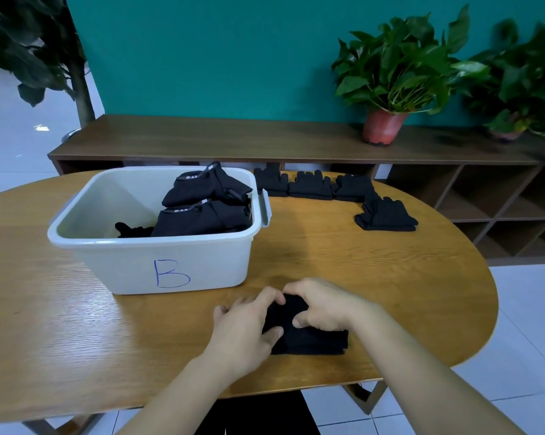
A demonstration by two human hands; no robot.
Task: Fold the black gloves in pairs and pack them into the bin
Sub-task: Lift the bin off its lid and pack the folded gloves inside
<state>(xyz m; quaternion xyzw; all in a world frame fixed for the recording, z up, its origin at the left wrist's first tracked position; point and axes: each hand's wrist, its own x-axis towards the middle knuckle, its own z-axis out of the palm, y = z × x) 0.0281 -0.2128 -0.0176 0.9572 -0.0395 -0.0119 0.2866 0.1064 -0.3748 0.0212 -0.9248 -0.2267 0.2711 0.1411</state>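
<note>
- Two hands were in the shot, and both were on one black glove bundle (308, 340) lying at the 6 o'clock edge of the table (374, 277).
- The left hand (243, 331) gripped the bundle's 9 o'clock side, with the thumb pressed on the fabric and the fingers curled over its far edge.
- The right hand (323, 306) gripped it from the 1 o'clock side. Its fingers curled over the top and its thumb was tucked onto the middle.
- So the bundle sat right under and between the two hands, and only its flat 4 o'clock corner poked out past the right wrist.
- One white bin (139, 246) with a blue B (170, 274) on its front wall stood at 10 o'clock from the hands, near them but not touching.
- Inside it I counted two folded pairs (208, 189), one behind the other against the 3 o'clock wall.
- There was also one loose glove (131, 229) down on the bin floor at about 7 o'clock.
- Four more lots of gloves lay on the table. A row of three piles (310, 185) sat along the 12 o'clock edge, just beside the bin's handle, and a fourth pile (387, 216) was at 2 o'clock.
- Couldn't tell how many gloves were in each pile.
- Two potted plants (399, 67) stood on the low wooden shelf (233, 136) behind the table, at 1 and 2 o'clock.
- One tree (29, 51) was off at 10 o'clock.
</note>
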